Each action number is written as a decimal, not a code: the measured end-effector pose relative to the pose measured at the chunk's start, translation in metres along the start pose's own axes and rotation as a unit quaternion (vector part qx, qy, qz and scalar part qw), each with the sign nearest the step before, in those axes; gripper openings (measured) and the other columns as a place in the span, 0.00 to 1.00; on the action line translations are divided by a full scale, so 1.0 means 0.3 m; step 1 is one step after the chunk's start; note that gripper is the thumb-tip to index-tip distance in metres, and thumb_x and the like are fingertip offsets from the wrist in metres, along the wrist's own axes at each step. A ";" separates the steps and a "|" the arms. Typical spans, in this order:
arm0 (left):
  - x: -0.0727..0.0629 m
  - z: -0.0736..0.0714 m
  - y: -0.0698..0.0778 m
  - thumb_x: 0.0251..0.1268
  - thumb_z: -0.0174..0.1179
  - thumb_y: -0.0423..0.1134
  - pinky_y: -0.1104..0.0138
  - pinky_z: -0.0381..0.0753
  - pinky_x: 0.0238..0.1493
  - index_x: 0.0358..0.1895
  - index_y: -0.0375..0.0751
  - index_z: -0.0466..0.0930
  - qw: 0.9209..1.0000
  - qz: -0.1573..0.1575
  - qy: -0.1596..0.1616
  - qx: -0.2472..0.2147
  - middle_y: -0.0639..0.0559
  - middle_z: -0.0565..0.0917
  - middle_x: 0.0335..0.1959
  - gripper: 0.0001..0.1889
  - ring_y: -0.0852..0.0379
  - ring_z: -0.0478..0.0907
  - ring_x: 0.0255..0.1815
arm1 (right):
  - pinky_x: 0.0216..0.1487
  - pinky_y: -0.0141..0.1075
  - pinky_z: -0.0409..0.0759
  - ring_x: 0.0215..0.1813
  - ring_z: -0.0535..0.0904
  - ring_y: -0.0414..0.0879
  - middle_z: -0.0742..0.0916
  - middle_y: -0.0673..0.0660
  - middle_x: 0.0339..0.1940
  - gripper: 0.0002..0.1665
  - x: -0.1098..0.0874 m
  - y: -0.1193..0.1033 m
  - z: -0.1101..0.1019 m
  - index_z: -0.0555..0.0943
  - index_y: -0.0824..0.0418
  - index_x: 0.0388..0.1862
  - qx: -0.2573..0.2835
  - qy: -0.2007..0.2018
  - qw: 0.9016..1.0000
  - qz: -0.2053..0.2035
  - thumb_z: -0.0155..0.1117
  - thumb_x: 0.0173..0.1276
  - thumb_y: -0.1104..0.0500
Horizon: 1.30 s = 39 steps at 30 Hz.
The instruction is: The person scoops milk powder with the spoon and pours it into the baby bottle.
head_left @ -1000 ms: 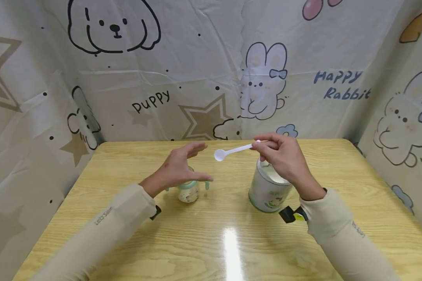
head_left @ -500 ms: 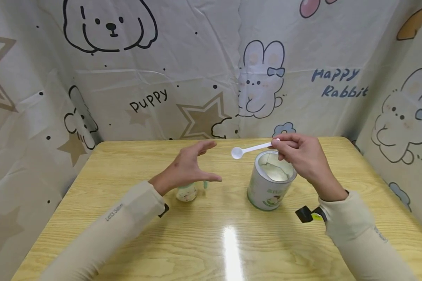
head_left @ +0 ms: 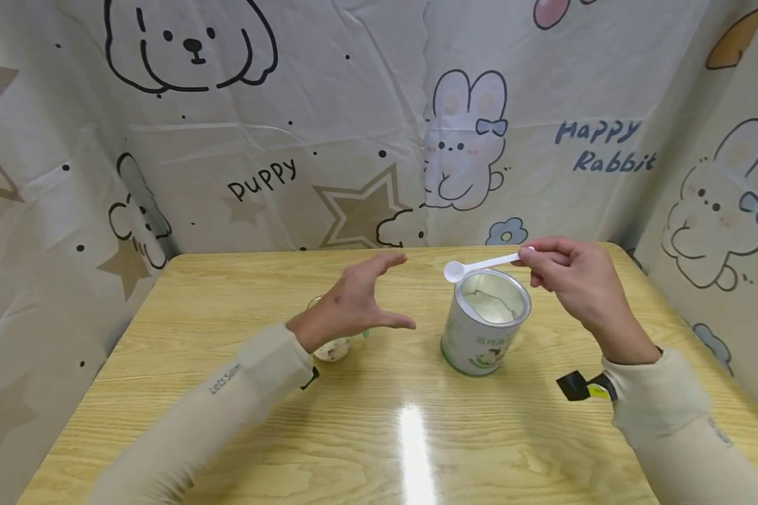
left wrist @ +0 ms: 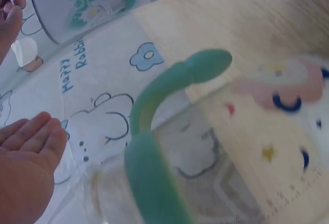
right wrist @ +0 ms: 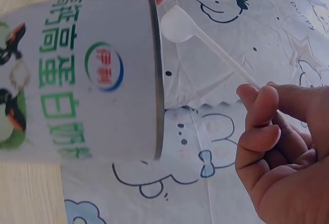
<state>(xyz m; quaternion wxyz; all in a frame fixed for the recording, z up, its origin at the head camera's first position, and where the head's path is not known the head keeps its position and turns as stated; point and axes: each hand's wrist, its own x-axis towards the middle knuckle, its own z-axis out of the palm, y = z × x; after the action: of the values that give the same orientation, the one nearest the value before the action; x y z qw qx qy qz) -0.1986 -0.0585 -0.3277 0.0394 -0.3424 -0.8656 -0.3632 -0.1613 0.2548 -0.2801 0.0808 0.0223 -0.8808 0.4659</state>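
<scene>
My right hand (head_left: 575, 280) pinches a white measuring scoop (head_left: 493, 262) by its handle end. The scoop's small round bowl reaches over the rim of a milk powder can (head_left: 476, 340), which stands uncovered with pale powder inside. To the can's left, my left hand (head_left: 356, 298) has its thumb and fingers spread apart, with nothing between them. Behind and below that hand is a small baby bottle (head_left: 333, 349), mostly hidden in the head view. Up close in the left wrist view, the clear bottle shows a green handle (left wrist: 154, 183) and printed cartoon marks.
A wooden table (head_left: 366, 435) carries the can and bottle. Cartoon-printed cloth (head_left: 354, 105) hangs behind it and along both sides, close to the table's edges.
My right hand has moved right with the scoop, from left of the can to over its rim, uncovering the can's mouth. The left hand has shifted slightly right, away from the bottle.
</scene>
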 end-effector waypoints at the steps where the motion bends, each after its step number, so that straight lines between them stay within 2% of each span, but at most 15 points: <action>1: 0.002 0.006 0.002 0.43 0.82 0.47 0.56 0.69 0.70 0.73 0.34 0.64 1.000 -0.002 -0.003 0.003 0.43 0.71 0.71 0.52 0.47 0.67 0.71 | 0.30 0.25 0.79 0.31 0.80 0.36 0.87 0.35 0.33 0.26 -0.001 0.005 -0.005 0.80 0.68 0.57 0.000 0.000 1.000 0.002 0.62 0.75 0.48; 5: 0.009 0.034 0.008 0.44 0.81 0.48 0.57 0.66 0.72 0.74 0.34 0.62 1.000 -0.013 -0.018 0.009 0.43 0.68 0.73 0.53 0.49 0.64 0.74 | 0.31 0.25 0.79 0.31 0.79 0.36 0.87 0.33 0.32 0.25 -0.004 0.020 -0.022 0.80 0.69 0.57 0.003 0.008 1.000 0.006 0.62 0.75 0.49; 12: 0.029 0.085 0.022 0.45 0.81 0.49 0.58 0.65 0.73 0.75 0.34 0.60 0.999 -0.008 -0.032 0.013 0.42 0.67 0.74 0.54 0.48 0.63 0.74 | 0.30 0.25 0.77 0.29 0.80 0.37 0.87 0.34 0.30 0.26 -0.015 0.043 -0.049 0.81 0.69 0.56 -0.013 0.035 0.999 0.008 0.63 0.74 0.48; 21: 0.058 0.148 0.032 0.44 0.82 0.46 0.57 0.67 0.72 0.74 0.33 0.61 1.000 0.005 -0.029 -0.006 0.40 0.67 0.73 0.54 0.47 0.65 0.73 | 0.29 0.27 0.79 0.29 0.81 0.40 0.88 0.38 0.30 0.25 -0.026 0.066 -0.063 0.83 0.68 0.53 -0.036 0.051 0.998 0.003 0.63 0.74 0.46; 26: 0.073 0.178 0.036 0.44 0.82 0.47 0.59 0.69 0.70 0.74 0.34 0.61 1.000 0.011 -0.023 -0.018 0.40 0.68 0.73 0.53 0.47 0.66 0.72 | 0.27 0.28 0.75 0.30 0.80 0.39 0.87 0.38 0.30 0.25 -0.029 0.081 -0.059 0.84 0.66 0.50 -0.059 0.057 0.997 0.000 0.63 0.73 0.45; 29: 0.082 0.192 0.038 0.44 0.82 0.46 0.59 0.70 0.70 0.73 0.34 0.62 0.999 0.013 -0.021 -0.027 0.40 0.68 0.72 0.53 0.47 0.67 0.72 | 0.25 0.29 0.71 0.28 0.80 0.37 0.89 0.42 0.31 0.23 -0.030 0.086 -0.052 0.85 0.65 0.48 -0.073 0.066 0.995 -0.017 0.64 0.73 0.46; 35: 0.097 0.216 0.043 0.45 0.81 0.46 0.61 0.71 0.69 0.73 0.33 0.62 0.999 0.026 -0.013 -0.033 0.40 0.70 0.71 0.52 0.47 0.68 0.71 | 0.23 0.29 0.71 0.27 0.80 0.36 0.90 0.62 0.39 0.19 -0.032 0.089 -0.030 0.86 0.66 0.46 -0.093 0.077 0.992 -0.044 0.65 0.73 0.49; 39: 0.108 0.234 0.046 0.45 0.81 0.46 0.62 0.72 0.68 0.73 0.34 0.62 0.998 0.034 -0.013 -0.042 0.40 0.70 0.71 0.51 0.47 0.69 0.70 | 0.22 0.28 0.73 0.27 0.80 0.35 0.90 0.64 0.40 0.19 -0.038 0.088 -0.020 0.86 0.66 0.46 -0.105 0.077 0.991 -0.041 0.65 0.73 0.50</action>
<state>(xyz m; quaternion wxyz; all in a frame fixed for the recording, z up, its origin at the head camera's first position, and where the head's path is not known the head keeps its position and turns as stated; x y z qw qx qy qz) -0.2019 0.0128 -0.3607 0.0255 -0.3776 -0.8379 -0.3932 -0.1525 0.2744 -0.3002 0.1698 0.0138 -0.9144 0.3672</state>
